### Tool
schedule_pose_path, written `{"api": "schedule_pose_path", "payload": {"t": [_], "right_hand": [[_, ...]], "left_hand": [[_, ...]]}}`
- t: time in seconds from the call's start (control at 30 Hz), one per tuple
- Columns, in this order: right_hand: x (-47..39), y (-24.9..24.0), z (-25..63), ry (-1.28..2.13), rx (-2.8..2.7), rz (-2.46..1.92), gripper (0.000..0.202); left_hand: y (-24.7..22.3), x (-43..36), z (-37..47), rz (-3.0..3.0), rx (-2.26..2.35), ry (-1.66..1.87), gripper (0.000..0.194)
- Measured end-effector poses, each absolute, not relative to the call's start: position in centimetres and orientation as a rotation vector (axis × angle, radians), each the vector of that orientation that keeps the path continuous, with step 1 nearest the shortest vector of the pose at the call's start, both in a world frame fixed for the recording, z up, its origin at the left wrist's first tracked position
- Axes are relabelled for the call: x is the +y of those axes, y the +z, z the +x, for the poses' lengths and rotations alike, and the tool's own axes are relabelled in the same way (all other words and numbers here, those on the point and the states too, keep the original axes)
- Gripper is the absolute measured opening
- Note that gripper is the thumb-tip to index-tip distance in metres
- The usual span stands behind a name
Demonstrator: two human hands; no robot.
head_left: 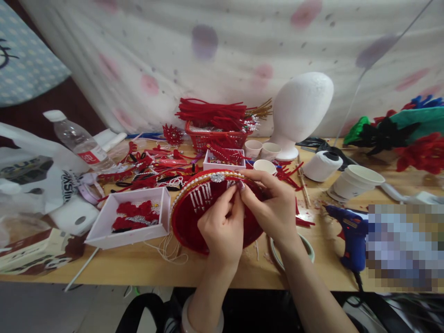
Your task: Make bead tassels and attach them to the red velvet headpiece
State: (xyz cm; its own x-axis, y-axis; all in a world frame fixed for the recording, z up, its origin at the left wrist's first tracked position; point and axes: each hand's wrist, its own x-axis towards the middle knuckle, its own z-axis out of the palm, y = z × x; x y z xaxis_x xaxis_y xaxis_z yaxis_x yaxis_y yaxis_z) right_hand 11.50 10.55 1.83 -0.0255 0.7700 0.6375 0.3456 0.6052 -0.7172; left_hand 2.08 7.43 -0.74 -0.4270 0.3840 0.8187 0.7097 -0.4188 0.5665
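Observation:
A round red velvet hat [187, 226] is tilted up above the table edge, its rim trimmed with pearls, gold braid and a silvery jewel [217, 177]. Short rhinestone strands [201, 198] hang under the trim. My left hand [224, 226] is pinched closed in front of the hat, near more strands; what sits between its fingertips is too small to make out. Gripping the hat's upper right rim, my right hand [274, 199] has its fingers on top and its thumb close to my left fingertips.
A blue glue gun [354, 236] lies right, near paper cups [357, 180], a thread cone [322, 166] and a white foam head [301, 106]. A white box [133, 238] of red pieces sits left. Behind are red trimmings and a red basket [218, 138]. A tape roll [310, 247] lies under my right wrist.

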Motion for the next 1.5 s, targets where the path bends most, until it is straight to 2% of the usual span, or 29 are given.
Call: {"api": "schedule_pose_path", "payload": {"t": [0.47,0.83,1.27,1.4,1.5], "right_hand": [[10.6,1.4,11.9,0.434,-1.637,-0.911,0.021],[10.5,1.7,12.6,0.56,-1.737,-0.862,0.034],[10.6,1.8,12.2,0.595,-1.716,-0.857,0.036],[10.5,2.1,11.9,0.62,-1.72,-0.845,0.039],[10.3,2.3,11.7,0.617,-1.719,-0.857,0.042]], "left_hand": [[-0.9,7.6,2.1,-1.52,-1.562,-1.931,0.01],[-1.5,6.1,1.5,-1.629,-1.646,-1.967,0.01],[-0.8,5.5,1.0,-1.56,-1.751,-2.193,0.018],[0.0,5.6,0.7,-1.517,-1.96,-2.259,0.022],[1.2,5.8,0.5,-1.561,-2.119,-2.447,0.028]]}}
